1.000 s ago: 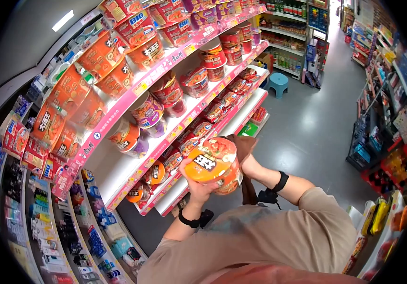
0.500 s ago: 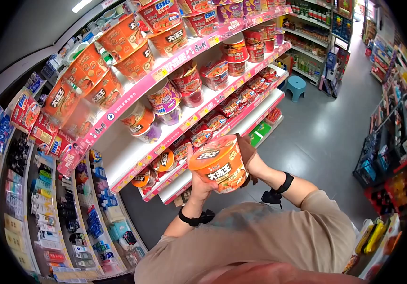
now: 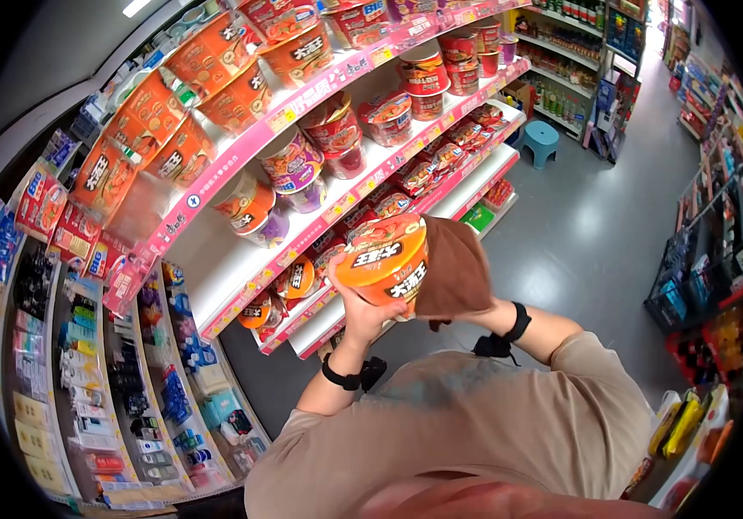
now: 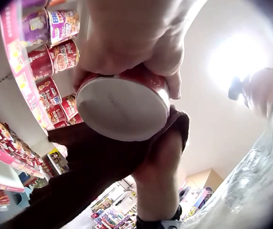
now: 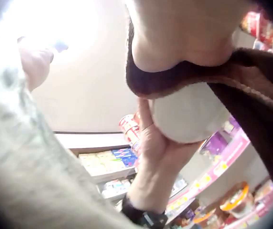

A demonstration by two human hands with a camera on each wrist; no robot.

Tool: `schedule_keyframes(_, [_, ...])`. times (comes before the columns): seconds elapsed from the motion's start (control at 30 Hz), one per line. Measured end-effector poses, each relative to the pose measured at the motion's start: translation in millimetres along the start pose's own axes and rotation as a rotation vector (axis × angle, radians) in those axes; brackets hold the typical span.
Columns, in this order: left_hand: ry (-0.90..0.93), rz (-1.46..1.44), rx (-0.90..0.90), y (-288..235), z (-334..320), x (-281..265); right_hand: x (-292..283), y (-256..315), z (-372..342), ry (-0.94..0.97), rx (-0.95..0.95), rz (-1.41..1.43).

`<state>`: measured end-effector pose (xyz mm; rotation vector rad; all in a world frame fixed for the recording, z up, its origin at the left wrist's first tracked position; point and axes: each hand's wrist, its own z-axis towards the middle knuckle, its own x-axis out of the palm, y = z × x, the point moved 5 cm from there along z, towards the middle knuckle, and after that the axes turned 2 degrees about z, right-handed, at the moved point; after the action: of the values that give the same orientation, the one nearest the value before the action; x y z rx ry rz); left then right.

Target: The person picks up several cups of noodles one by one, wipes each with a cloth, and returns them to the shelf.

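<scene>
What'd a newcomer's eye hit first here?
The orange noodle tub, central in the head view, gripped by the left hand, with a brown cloth against its right side. Then the pink-edged shelves of noodle tubs and packets beyond, and the blue stool on the floor, upper right.

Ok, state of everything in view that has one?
noodle cup, closed, tilted, held
left hand, gripping the noodle cup
brown cloth, hanging unfolded, against the noodle cup
right hand, at the cloth, fingers hidden
blue stool, upright
shelved tubs, many stacked
ceiling light, lit
</scene>
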<state>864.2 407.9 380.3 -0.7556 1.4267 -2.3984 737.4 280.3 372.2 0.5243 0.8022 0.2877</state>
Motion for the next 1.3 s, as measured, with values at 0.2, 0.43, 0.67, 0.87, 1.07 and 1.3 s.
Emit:
schedule_keyframes(0.2, [0.098,0.020,0.030,2.0,1.5,8.5,7.7,-24.0,17.5,-0.162,0.319,0.842])
schedule_keyframes(0.43, [0.131,0.117,-0.026,15.3,6.3,6.5,11.9,-44.6,17.1,-0.102,0.331,1.232])
schedule_keyframes(0.67, [-0.068,0.211,0.001,30.3,6.0,2.0,-5.5,-5.6,18.7,0.155,0.464,-0.265])
schedule_keyframes(0.87, [0.193,0.178,-0.020,31.3,1.0,-0.9,28.5,-52.6,1.3,-0.100,0.826,1.803])
schedule_keyframes(1.07, [-0.003,0.142,-0.005,35.4,11.0,-11.5,1.1,-9.6,25.9,0.032,0.396,-0.284])
schedule_keyframes(1.3, [-0.043,-0.311,-0.215,59.1,11.1,-36.0,15.5,-57.3,13.9,-0.038,0.500,0.429])
